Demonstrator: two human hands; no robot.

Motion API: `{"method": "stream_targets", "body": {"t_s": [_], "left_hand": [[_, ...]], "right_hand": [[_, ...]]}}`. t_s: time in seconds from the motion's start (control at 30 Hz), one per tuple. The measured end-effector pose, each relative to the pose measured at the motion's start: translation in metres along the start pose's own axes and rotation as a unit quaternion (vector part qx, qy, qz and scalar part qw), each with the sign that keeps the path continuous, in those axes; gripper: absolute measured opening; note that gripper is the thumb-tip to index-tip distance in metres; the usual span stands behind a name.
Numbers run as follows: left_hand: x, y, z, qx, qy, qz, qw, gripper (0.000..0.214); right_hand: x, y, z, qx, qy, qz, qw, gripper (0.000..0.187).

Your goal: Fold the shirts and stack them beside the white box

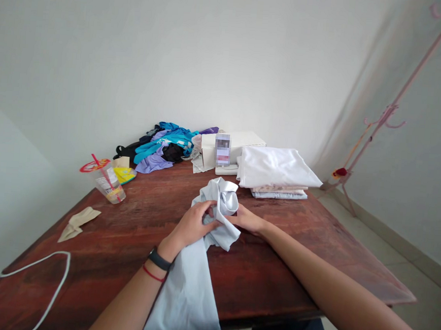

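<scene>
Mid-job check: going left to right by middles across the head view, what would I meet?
Cable → tan paper → cup → clothes pile → grey cloth → folded stack → coat rack.

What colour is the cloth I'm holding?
Pale bluish grey; the cloth shows in the head view.
</scene>
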State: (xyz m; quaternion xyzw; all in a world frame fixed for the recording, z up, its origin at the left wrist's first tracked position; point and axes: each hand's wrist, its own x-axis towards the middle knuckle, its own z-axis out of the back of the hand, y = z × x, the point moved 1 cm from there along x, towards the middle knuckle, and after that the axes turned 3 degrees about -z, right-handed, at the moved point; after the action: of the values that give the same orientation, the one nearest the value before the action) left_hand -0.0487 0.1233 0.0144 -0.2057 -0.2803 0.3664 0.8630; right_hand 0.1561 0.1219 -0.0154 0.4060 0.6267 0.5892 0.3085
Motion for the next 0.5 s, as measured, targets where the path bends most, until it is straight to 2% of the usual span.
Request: {"method": "stream_targets", "body": {"t_s": [0.13, 0.3, 0.43, 0.5], "left_hand": [[0.002, 0.002, -0.002, 0.030, 0.000, -0.009, 1.000, 0.012], [0.002, 0.001, -0.003, 0.023, 0.002, -0.009, 1.000, 0.016], [0.002, -0.002, -0.002, -0.106, -0.018, 0.027, 0.994, 0.019], [0.003, -0.003, 0.000, -0.214, -0.036, 0.052, 0.975, 0.021]], "right_hand": [[0.002, -0.003, 0.001, -0.023, -0.002, 0.003, 1.000, 0.050], [0.003, -0.007, 0.001, -0.028, -0.049, -0.011, 0.998, 0.051], [0.005, -0.009, -0.001, 0.024, -0.075, -0.023, 0.997, 0.052], [0.007, -0.012, 0.000, 0.059, -0.102, -0.045, 0.992, 0.050]]}}
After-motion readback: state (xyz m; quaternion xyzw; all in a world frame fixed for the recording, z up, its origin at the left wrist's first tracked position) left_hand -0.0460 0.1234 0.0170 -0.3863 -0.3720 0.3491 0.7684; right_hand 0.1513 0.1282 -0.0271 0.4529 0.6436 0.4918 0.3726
